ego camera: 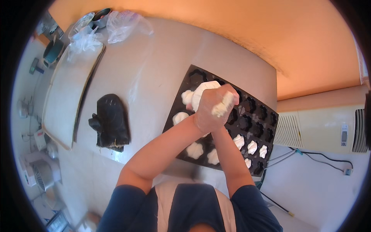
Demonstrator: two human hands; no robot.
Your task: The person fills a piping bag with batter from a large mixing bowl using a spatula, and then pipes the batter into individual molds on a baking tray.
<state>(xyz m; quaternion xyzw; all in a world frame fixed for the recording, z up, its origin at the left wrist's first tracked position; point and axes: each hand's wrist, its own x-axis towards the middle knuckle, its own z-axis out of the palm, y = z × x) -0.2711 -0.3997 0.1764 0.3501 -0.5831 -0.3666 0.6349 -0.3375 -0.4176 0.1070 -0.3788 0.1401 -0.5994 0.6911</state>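
My forearms converge over a dark baking tray (251, 118) with flower-shaped cups. My left hand (213, 108), on top and slightly blurred, has curled fingers and a pale, creamy lump (223, 105) on it; whether it grips anything is hidden. Beneath it, my right hand (189, 107) shows only fingertips at the left edge of a white rounded bulk (203, 90), held against it. That bulk could be a piping bag or a soft mass. Several cups at the left and near side hold white batter or cream (194, 150); those at the far right look dark and unfilled.
A black oven mitt (112, 120) lies left of the tray. Further left is a large pale board or tray (68, 95). Clear plastic bags (126, 26) and a metal pot (101, 18) stand at the far left corner. An orange wall (261, 32) borders the table (153, 72); an air conditioner (318, 127) is at right.
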